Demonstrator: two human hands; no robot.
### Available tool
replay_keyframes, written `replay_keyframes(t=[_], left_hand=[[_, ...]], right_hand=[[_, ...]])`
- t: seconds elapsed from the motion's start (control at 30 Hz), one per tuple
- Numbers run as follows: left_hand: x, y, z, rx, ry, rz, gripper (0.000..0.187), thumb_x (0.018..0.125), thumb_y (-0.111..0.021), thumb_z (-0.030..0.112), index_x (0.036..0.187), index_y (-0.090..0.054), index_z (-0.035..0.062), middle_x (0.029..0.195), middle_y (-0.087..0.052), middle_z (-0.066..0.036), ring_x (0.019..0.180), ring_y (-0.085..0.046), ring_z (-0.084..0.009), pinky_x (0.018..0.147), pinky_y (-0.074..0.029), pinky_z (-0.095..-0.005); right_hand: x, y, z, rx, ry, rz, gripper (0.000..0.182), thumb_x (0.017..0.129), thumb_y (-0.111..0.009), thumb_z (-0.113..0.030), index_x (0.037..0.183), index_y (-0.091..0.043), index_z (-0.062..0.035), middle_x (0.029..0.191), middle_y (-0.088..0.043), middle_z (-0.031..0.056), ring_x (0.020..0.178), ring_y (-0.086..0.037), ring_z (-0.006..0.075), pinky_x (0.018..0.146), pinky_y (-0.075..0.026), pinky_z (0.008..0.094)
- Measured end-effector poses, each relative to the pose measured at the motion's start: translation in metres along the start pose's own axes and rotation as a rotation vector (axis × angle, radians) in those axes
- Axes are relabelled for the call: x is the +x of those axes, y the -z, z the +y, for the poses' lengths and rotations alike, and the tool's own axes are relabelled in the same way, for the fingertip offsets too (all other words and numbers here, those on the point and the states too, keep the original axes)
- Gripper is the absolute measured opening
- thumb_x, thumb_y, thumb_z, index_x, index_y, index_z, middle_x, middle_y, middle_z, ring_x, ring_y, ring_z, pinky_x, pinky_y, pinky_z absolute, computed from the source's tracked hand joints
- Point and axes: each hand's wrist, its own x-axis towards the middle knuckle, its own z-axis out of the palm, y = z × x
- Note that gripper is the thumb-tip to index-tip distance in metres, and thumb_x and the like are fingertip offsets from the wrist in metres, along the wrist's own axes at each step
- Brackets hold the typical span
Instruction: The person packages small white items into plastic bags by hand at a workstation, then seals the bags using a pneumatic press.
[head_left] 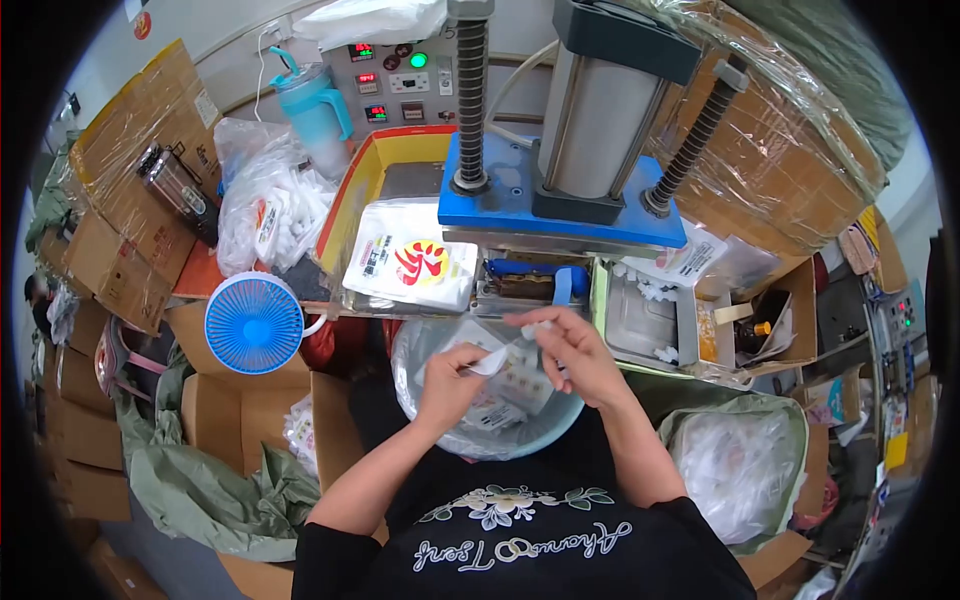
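Over the lined tub, my left hand (447, 386) pinches a white plastic pouch (489, 362) by its edge. To its right, my right hand (583, 362) is raised with thumb and forefinger closed on a small white plastic piece (537, 330); its exact kind is too small to make out. Beneath both hands, the round tub (408, 405) with a clear liner holds several printed pouches (497, 412). A stack of white printed pouches (412, 262) lies on the bench just beyond my left hand.
A blue press plate (510, 205) with spring columns stands ahead. A blue fan (254, 322) sits at left, near an open carton (215, 420). To the right are a clear tray (640, 318), a small box (708, 335) and a bag-lined bin (740, 465).
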Motion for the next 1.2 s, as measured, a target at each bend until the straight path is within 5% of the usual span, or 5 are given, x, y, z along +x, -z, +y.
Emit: replay_keyframes(t=[0.4, 0.77, 0.93, 1.07, 1.2], left_hand=[[0.032, -0.017, -0.007, 0.066, 0.240, -0.112, 0.025, 0.085, -0.069, 0.020, 0.090, -0.071, -0.0038, 0.080, -0.070, -0.009, 0.066, -0.061, -0.0090, 0.061, -0.047, -0.0257], [0.080, -0.035, 0.000, -0.601, 0.411, -0.070, 0.026, 0.086, -0.070, 0.020, 0.093, -0.068, -0.0054, 0.087, -0.068, -0.010, 0.074, -0.065, -0.0149, 0.060, -0.052, -0.0296], [0.069, 0.020, 0.062, 0.489, 0.086, 0.129, 0.028, 0.081, -0.073, 0.029, 0.094, -0.072, 0.0039, 0.086, -0.070, -0.008, 0.080, -0.067, -0.0215, 0.076, -0.049, -0.0319], [0.053, 0.056, -0.005, 1.094, -0.518, 0.498, 0.031, 0.077, -0.071, 0.018, 0.108, -0.069, 0.0104, 0.109, -0.068, -0.007, 0.110, -0.060, -0.0260, 0.102, -0.035, -0.0422], [0.044, 0.084, -0.016, 0.860, -0.453, 0.309, 0.036, 0.074, -0.062, 0.003, 0.107, -0.069, 0.0139, 0.115, -0.066, -0.004, 0.120, -0.054, -0.0233, 0.110, -0.021, -0.0480]], right_hand=[[0.003, 0.021, 0.009, -0.166, 0.059, 0.259, 0.031, 0.097, -0.051, -0.018, 0.126, -0.053, -0.0103, 0.103, -0.065, 0.0091, 0.042, -0.043, 0.0033, 0.037, -0.032, 0.0177], [0.001, 0.108, 0.032, 1.344, -0.019, 0.227, 0.031, 0.099, -0.044, -0.009, 0.128, -0.047, 0.0029, 0.120, -0.052, 0.0216, 0.081, -0.053, 0.0176, 0.063, -0.051, 0.0242], [0.001, 0.119, 0.047, 1.399, 0.045, -0.047, 0.026, 0.098, -0.044, -0.006, 0.123, -0.050, 0.0030, 0.121, -0.054, 0.0182, 0.069, -0.047, 0.0111, 0.051, -0.044, 0.0172], [0.004, 0.077, 0.000, 1.130, -0.096, 0.603, 0.028, 0.098, -0.047, -0.005, 0.125, -0.049, 0.0012, 0.125, -0.052, 0.0192, 0.069, -0.049, 0.0105, 0.048, -0.044, 0.0157], [0.000, 0.112, 0.050, 1.006, -0.017, 0.230, 0.018, 0.097, -0.053, -0.017, 0.109, -0.056, -0.0033, 0.104, -0.064, 0.0142, 0.057, -0.044, 0.0046, 0.040, -0.037, 0.0136]])
